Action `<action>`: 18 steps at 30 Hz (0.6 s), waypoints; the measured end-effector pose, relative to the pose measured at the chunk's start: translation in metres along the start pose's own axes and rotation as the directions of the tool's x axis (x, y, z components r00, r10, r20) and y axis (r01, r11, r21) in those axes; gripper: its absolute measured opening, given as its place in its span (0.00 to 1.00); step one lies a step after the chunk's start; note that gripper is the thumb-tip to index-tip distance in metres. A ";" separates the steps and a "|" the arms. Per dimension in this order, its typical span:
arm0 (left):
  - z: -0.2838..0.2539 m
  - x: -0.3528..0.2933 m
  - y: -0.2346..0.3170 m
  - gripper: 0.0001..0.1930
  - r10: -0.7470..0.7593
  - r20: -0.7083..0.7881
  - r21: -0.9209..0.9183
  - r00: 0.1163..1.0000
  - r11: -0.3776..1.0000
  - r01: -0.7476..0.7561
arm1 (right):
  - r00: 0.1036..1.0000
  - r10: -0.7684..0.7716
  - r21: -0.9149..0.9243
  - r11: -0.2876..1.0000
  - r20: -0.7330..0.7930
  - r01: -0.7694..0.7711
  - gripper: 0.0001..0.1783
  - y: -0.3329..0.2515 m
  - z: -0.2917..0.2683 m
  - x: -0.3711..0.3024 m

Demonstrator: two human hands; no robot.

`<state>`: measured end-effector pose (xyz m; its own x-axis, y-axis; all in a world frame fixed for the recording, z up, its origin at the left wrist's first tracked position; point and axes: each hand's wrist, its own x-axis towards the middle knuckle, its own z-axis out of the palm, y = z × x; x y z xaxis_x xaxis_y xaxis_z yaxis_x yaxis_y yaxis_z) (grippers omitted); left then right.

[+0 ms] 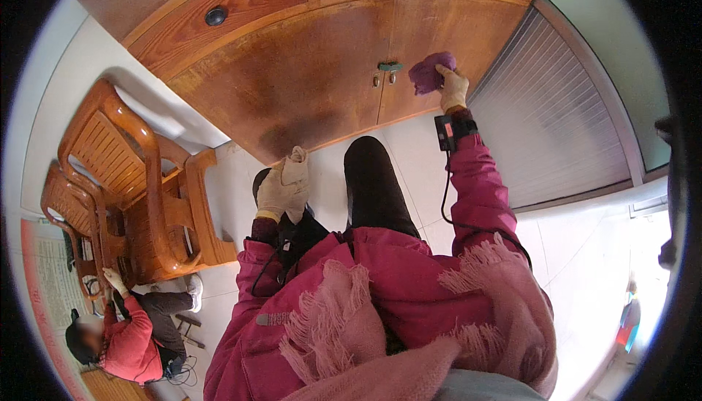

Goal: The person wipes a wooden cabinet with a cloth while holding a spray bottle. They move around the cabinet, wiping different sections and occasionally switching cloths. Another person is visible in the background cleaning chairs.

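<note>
My right hand [454, 89], in a cream glove, is closed on a crumpled purple cloth [430, 73]. The cloth is at the right door of a brown wooden cabinet [322, 72], right of the small latch [390, 66] and its two hanging metal pulls. Down by my left knee, my left hand [272, 195], also gloved, is closed around a folded pale beige cloth [295, 170]. Part of that cloth is hidden by the fingers. A dark device with a cable [445, 134] is strapped at my right wrist.
Drawers with round black knobs [216, 15] run above the cabinet doors. A ribbed grey panel [556, 108] stands at the right. Wooden armchairs [139, 174] are at the left, where another person in a red top [135, 342] touches one with a gloved hand. White tiles [417, 145] cover the floor.
</note>
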<state>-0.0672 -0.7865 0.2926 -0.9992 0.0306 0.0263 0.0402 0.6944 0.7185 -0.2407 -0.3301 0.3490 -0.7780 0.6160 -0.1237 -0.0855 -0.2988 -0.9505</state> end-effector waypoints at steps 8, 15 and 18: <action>0.012 0.028 -0.033 0.39 -0.080 0.031 0.090 0.996 0.993 0.077 | 0.981 -0.158 -0.015 0.987 -0.114 0.158 0.14 -0.018 0.026 0.087; 0.026 0.050 -0.043 0.37 -0.039 0.032 0.137 0.999 0.990 0.034 | 0.837 -0.536 -0.229 0.833 -0.107 0.504 0.18 -0.040 0.068 0.171; 0.025 0.049 -0.046 0.37 -0.069 0.035 0.141 0.997 0.988 0.063 | 0.747 -0.658 -0.453 0.697 -0.094 0.557 0.20 -0.039 0.103 0.163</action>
<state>-0.1177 -0.7990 0.2439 -0.9988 0.0079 -0.0480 -0.0232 0.7895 0.6133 -0.4279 -0.2931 0.3951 -0.4661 0.7255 0.5064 -0.2109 0.4648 -0.8600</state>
